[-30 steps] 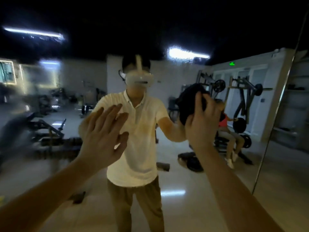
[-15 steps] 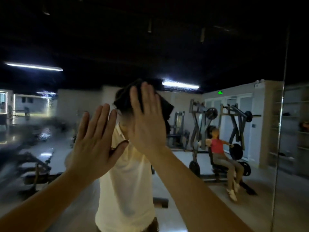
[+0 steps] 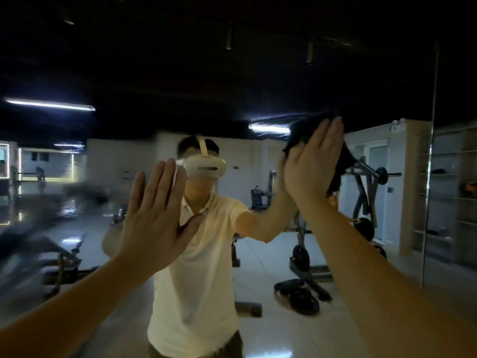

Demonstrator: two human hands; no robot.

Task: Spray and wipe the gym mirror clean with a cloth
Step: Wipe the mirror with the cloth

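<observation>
The gym mirror (image 3: 258, 73) fills the view and reflects me in a pale shirt. My right hand (image 3: 312, 164) is raised at the upper right with straight fingers, pressing a dark cloth (image 3: 343, 161) flat against the glass; the cloth shows around and behind the palm. My left hand (image 3: 157, 218) lies flat against the mirror at centre left, fingers straight and together, holding nothing. The left part of the glass looks smeared and blurry. No spray bottle is in view.
A vertical mirror seam (image 3: 431, 177) runs down the right side. The reflection shows a weight machine (image 3: 366, 202) with plates, benches at the left, shelves at the right and ceiling strip lights.
My right hand swept the cloth from in front of the reflected head to the upper right. The left hand stayed flat on the glass. The view tilted up from one second ago.
</observation>
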